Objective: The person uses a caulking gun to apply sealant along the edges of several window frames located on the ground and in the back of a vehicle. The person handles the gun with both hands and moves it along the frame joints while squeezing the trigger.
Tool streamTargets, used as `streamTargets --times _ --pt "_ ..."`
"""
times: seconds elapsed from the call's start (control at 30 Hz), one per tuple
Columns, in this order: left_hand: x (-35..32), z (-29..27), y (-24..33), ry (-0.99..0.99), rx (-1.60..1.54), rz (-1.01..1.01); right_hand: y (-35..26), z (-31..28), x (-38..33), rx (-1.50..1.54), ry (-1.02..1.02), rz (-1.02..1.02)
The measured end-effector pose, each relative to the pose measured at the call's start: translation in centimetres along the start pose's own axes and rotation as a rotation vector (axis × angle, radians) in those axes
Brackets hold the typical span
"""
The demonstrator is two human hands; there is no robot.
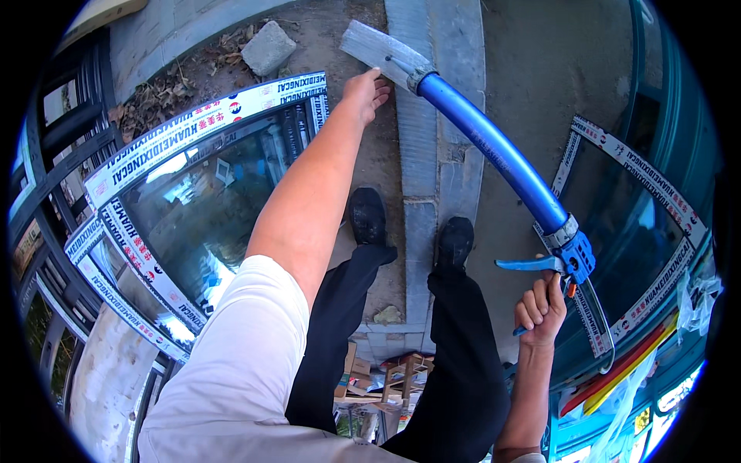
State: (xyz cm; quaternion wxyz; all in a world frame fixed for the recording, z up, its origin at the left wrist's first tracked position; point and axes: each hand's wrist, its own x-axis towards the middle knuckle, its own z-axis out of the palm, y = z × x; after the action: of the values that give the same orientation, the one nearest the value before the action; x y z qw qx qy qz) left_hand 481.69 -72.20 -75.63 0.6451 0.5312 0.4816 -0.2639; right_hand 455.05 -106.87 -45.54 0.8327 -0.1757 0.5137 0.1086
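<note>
A long blue caulking gun (494, 154) stretches diagonally from the upper middle to the lower right. My right hand (540, 310) is closed around its handle, just below the blue lever (529, 265). From the barrel's far end sticks out a pale, greyish-white piece (382, 52), whose exact kind I cannot make out. My left hand (366, 94) reaches out beside that piece, with fingers loosely bent and apart and nothing in them. Its fingertips come close to the pale piece's lower edge; whether they touch it I cannot tell.
Taped framed glass panes (208, 193) lean at the left by dark metal frames (58, 147). Another taped pane (625, 224) stands at the right. A stone block (268, 48) lies near dry leaves. A raised stone kerb (421, 166) runs between my shoes (367, 216).
</note>
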Motion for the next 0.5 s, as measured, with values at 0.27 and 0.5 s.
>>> streamTargets --times 0.27,0.5 --pt "1.7 1.4 1.1 0.023 -0.11 0.092 -0.1 -0.5 0.2 -0.029 0.046 -0.021" --pt "0.8 1.7 1.4 -0.144 -0.047 0.302 0.7 -0.7 0.0 -0.033 0.086 -0.016"
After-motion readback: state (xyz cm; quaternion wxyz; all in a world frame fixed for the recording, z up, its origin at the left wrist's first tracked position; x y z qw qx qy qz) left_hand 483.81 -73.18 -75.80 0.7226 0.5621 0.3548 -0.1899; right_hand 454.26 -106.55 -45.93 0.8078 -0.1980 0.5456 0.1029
